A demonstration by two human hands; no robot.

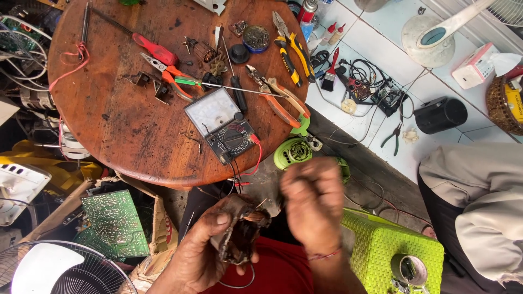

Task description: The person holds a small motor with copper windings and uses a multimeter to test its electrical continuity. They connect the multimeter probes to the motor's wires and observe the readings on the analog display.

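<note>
My left hand [199, 253] grips one dark motor coil [242, 234] below the round table's [120, 125] near edge; my right hand [311, 198], blurred, looks closed beside it. One multimeter [220, 125] sits at that edge, three pliers [278, 95] farther back.

A multimeter [220, 124] lies on the round table [120, 125], near its front edge, with pliers [278, 97] just right of it and a screwdriver [136, 38] behind (further pliers beyond). A circuit board [111, 224] sits below the table's left, a basket [389, 245] below right.
</note>
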